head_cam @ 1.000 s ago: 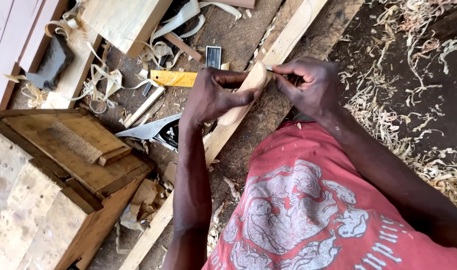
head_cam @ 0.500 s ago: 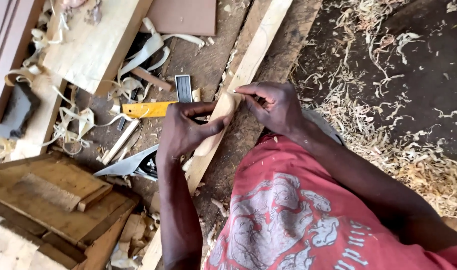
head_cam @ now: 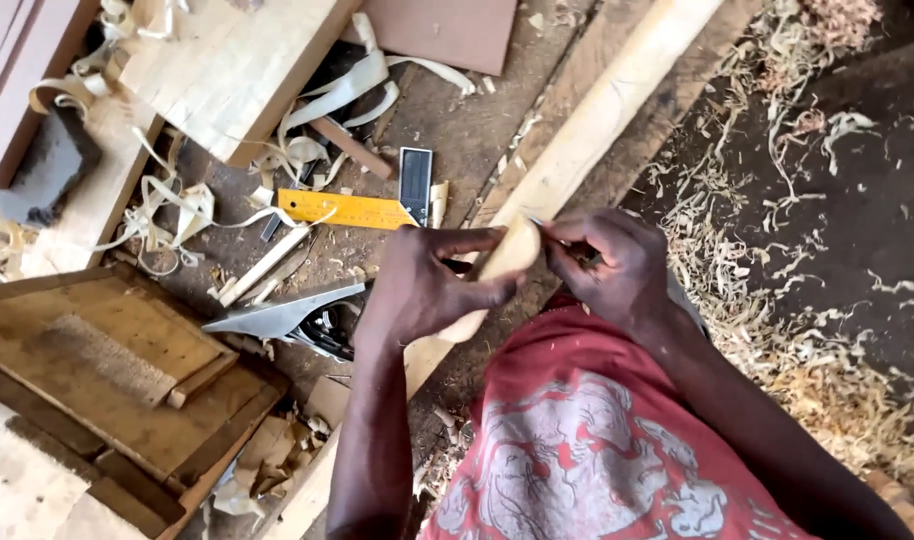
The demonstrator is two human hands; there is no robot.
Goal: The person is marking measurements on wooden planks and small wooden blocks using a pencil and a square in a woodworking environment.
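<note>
- Your left hand (head_cam: 424, 285) is closed around a small pale wood piece (head_cam: 512, 250), fingers wrapped over its near side, holding it just above the long plank (head_cam: 587, 140).
- Your right hand (head_cam: 612, 262) is closed too, pinching something thin against the wood piece's right end; it is too small to tell what.
- The wood piece sits between both hands, near the middle of the scene.
- Left of your left hand lie a yellow ruler (head_cam: 342, 208) and a metal plane (head_cam: 282, 315).
- Shavings (head_cam: 777, 300) cover the ground on the right.
- A wooden frame (head_cam: 117, 370) lies at near left.
</note>
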